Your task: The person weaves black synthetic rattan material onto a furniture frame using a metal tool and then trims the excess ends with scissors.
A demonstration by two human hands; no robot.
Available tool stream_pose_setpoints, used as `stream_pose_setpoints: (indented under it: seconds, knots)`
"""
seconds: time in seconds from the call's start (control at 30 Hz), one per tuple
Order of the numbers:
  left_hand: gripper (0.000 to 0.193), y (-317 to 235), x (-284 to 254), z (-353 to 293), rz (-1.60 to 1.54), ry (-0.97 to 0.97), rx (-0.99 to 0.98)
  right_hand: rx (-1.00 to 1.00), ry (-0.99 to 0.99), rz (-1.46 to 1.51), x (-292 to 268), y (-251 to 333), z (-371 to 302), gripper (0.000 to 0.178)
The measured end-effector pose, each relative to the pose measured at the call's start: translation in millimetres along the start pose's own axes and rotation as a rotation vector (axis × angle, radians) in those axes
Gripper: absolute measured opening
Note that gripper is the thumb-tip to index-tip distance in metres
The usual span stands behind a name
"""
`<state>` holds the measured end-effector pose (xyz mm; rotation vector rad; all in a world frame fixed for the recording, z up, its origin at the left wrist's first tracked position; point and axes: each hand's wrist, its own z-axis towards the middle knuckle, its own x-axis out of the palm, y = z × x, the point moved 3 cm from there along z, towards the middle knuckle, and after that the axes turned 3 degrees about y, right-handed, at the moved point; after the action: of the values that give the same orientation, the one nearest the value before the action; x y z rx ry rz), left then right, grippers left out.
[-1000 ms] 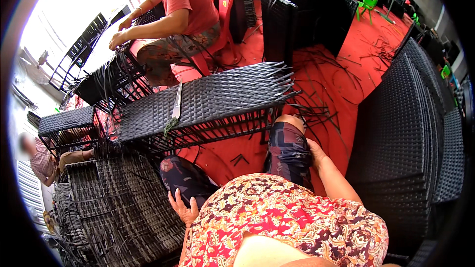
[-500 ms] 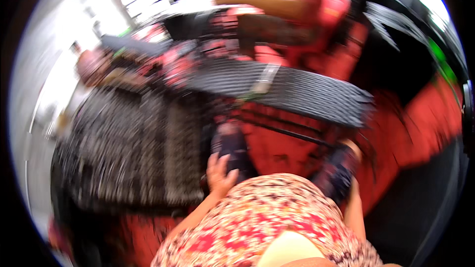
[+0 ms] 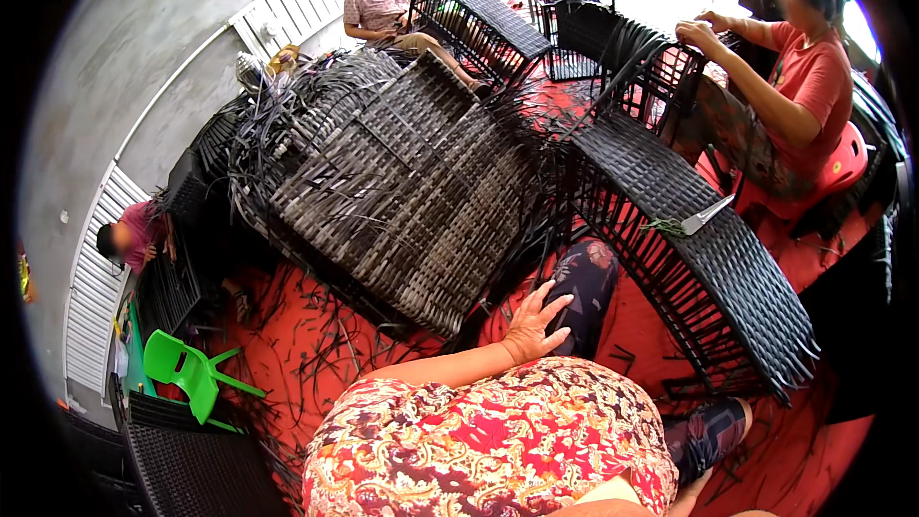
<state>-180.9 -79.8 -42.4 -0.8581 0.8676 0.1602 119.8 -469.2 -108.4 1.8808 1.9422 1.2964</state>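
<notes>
My left hand (image 3: 538, 325) rests open, fingers spread, on my left knee, which is covered by dark flowered trousers (image 3: 584, 292). It holds nothing. My right hand is out of sight. Just beyond the knee stands a long black woven wicker frame (image 3: 661, 177) with an unfinished side of open bars. On its top lies a silver blade-like tool (image 3: 706, 216) with something green at one end. To the left of the knee sits a large grey-brown woven panel (image 3: 412, 201), with loose black strips heaped behind it.
A person in a red shirt (image 3: 814, 86) works on another black frame at the far right. Another person (image 3: 378, 5) sits at the back, and one (image 3: 144, 235) at the left. A green chair (image 3: 191, 373) stands left. Black strips litter the red floor (image 3: 306, 316).
My view has swung to the left and cleared of blur, bringing the people at the back and left and the green chair into sight. My left hand stays at the knee.
</notes>
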Motion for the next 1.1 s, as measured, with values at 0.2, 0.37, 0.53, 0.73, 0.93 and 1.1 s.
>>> stream_pose_setpoints:
  seconds: [0.2,0.37,0.53,0.73,0.93,1.1]
  knots:
    - [0.062,2.1,-2.4,-0.4,0.023,-0.004,-0.009,0.023,0.008,-0.011,3.6,8.8,14.7,0.04]
    - [0.06,1.2,-4.6,-1.0,0.003,0.005,-0.031,0.047,-0.01,0.002,2.7,13.9,18.8,0.041]
    - [0.06,3.2,0.5,-1.8,-0.002,-0.003,-0.009,0.096,-0.009,0.029,2.0,9.5,11.2,0.042]
    - [0.06,2.2,-2.8,-2.2,0.006,-0.006,-0.018,-0.426,-0.059,-0.096,-1.1,59.4,10.5,0.031]
    - [0.059,1.2,-4.5,-3.1,-0.001,-0.017,-0.039,-1.042,0.096,-0.839,117.7,131.8,-54.2,0.023]
    - [0.06,1.0,-1.3,-3.8,0.011,-0.002,-0.04,-0.897,0.58,-1.339,236.0,98.7,-38.5,0.015]
